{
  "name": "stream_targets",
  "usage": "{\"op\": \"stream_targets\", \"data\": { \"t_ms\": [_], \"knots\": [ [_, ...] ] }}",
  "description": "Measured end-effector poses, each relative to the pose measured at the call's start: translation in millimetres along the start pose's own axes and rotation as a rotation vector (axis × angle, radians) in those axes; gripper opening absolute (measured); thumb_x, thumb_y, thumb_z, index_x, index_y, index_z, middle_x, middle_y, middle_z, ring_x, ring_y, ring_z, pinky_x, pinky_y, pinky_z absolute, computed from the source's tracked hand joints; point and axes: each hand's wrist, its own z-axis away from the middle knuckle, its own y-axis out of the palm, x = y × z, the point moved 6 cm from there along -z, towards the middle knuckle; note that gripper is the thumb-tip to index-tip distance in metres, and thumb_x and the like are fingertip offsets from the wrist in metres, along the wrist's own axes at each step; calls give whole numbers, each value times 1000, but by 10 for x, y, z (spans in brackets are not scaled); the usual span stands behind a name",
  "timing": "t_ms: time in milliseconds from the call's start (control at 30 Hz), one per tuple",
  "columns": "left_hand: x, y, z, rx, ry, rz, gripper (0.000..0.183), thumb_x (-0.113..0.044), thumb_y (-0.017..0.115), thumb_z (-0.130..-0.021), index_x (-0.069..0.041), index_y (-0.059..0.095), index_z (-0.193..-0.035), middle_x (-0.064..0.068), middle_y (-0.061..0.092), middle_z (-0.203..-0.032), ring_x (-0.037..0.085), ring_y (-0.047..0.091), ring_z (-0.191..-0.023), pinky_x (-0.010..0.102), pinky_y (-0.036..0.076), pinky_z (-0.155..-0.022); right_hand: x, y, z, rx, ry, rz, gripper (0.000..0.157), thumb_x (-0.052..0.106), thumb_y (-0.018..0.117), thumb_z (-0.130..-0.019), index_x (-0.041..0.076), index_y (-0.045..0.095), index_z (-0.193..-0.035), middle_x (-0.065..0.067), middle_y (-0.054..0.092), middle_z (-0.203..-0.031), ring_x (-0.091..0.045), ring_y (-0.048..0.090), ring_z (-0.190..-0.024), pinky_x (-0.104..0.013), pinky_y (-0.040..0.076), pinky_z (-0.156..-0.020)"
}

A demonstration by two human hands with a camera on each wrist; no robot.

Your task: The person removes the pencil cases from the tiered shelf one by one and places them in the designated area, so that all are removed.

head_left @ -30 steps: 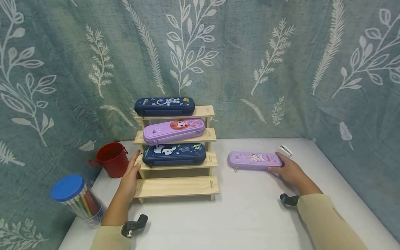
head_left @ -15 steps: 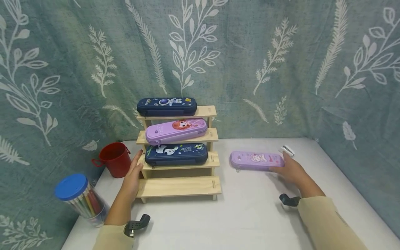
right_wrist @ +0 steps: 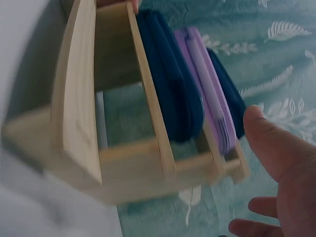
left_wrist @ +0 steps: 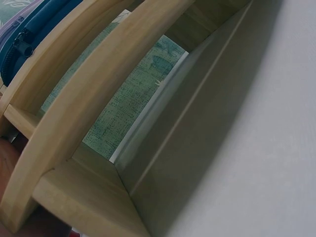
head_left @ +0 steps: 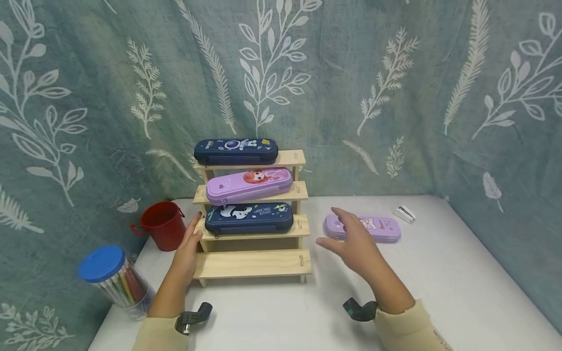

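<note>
My left hand (head_left: 183, 254) lies along the left side of a stepped wooden display rack (head_left: 254, 264), fingers extended. In the left wrist view part of it shows at the rack's edge. My right hand (head_left: 356, 246) is spread with nothing in it, right of the rack, partly covering a lilac pencil case (head_left: 384, 229) on the table. On the rack's top step sits a navy astronaut pencil case (head_left: 237, 152). Below it a lilac pencil case with a red-haired girl (head_left: 250, 186) lies slightly slanted. A navy panda pencil case (head_left: 250, 218) rests on the step under that; the lowest step is bare.
At the left stand a red bucket (head_left: 163, 226) and a clear tub of pencils with a blue lid (head_left: 103, 264). A white stapler (head_left: 404, 214) lies behind the right-hand pencil case. Leaf-patterned green cloth (head_left: 325, 97) surrounds the white table (head_left: 272, 312).
My right hand has let go of the lilac pencil case on the table and moved left toward the rack. The left hand has stayed at the rack's side.
</note>
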Motion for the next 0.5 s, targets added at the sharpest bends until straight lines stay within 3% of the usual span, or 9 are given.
{"op": "stream_targets", "data": {
  "t_ms": [267,500],
  "knots": [
    [-54,-13,32,-6,19,-44,56,-30,26,-113,-45,16,-167,-7,3,-177,22,-7,-163,63,-4,-128,315,423,-44,1,-102,-166,97,47,88,-82,15,41,-160,-11,44,-160,-35,46,-147,-50,43,-118],
    [-25,14,40,-7,15,-5,57,-28,26,-113,-41,17,-168,-5,4,-177,22,-5,-163,62,-3,-129,486,620,-157,-49,-81,-131,93,46,90,-80,13,47,-156,-11,48,-158,-34,52,-142,-56,44,-116]
  ]
}}
